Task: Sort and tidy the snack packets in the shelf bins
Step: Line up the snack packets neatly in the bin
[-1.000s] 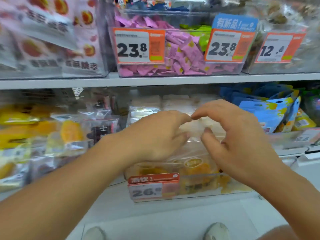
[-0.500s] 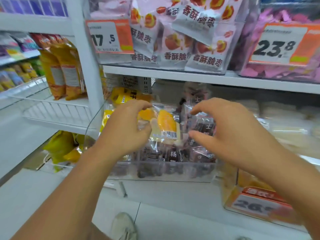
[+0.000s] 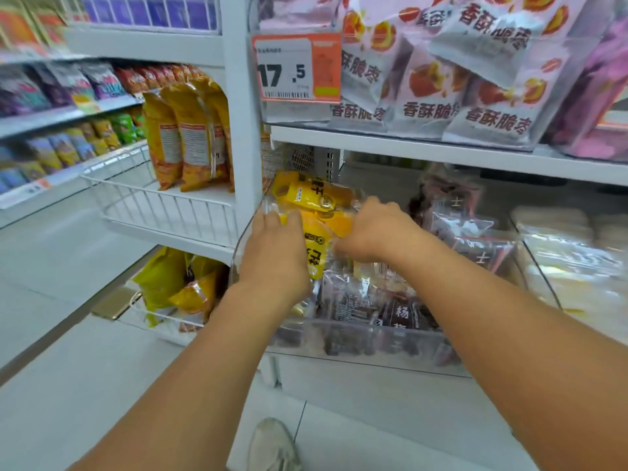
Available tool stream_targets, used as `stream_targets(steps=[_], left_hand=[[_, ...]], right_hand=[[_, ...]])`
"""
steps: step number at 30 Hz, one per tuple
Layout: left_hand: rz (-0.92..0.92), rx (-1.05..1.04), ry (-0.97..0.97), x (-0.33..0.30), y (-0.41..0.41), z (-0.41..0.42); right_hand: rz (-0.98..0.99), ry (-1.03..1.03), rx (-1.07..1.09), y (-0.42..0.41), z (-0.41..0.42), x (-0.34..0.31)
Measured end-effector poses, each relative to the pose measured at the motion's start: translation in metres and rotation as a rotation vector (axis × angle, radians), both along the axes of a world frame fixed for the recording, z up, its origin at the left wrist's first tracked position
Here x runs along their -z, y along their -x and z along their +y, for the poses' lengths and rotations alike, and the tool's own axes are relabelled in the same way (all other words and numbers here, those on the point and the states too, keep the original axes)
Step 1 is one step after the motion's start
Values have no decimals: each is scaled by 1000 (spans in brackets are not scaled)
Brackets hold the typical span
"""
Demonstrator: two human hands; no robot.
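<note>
White shelf (image 3: 390,375) carries a clear bin (image 3: 367,348) at its left end, holding yellow packets (image 3: 316,205) and dark packets (image 3: 401,311).

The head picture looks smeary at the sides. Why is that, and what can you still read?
Head view: the left chip bags are motion-blurred; the wide lens bends the shelf post; the price tag reads 17.5; both hands, left and right, are fairly sharp on the yellow packets.

Single head-worn wide-angle view, forward and down, close over a clear shelf bin (image 3: 373,351) and floor.
</note>
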State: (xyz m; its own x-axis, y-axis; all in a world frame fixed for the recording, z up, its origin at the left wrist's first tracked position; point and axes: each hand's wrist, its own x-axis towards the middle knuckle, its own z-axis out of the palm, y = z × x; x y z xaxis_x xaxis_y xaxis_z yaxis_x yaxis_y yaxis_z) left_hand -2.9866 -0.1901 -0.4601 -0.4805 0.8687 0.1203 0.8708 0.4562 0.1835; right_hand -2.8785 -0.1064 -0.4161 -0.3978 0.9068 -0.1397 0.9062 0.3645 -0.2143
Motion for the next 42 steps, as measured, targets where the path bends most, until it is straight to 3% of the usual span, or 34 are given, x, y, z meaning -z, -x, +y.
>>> stream_targets(steps=[5,11,15,18,22,25,30,33,36,42], left_hand=[[-16,16,-93,-10,6,2],[-420,-46,-487,-16,13,-6],[-707,-167,-696,-16,20,-8],[-680,-137,-697,-16,18,-10],[-491,-24,-703,-12,17,-9],[-398,-14,-753,-9,18,-7],[-388,-180,-1017,-17,17,-6],[-482,-363,-1191,-22,22,-5],[-567,-463,-1237,-23,22,-7],[-620,-528,-1236,-24,19,-10]], right_hand=[[-2,65,83,2,17,13],[280,-110,80,-12,13,-7],[155,-51,68,-11,10,1],[45,-17,40,-8,7,17],[191,16,154,-9,0,17],[190,-10,143,-8,0,17],[291,-252,111,-18,2,11],[501,-258,42,-31,-2,2],[735,-69,-21,-47,-18,-6],[1268,620,45,-82,-51,-21]])
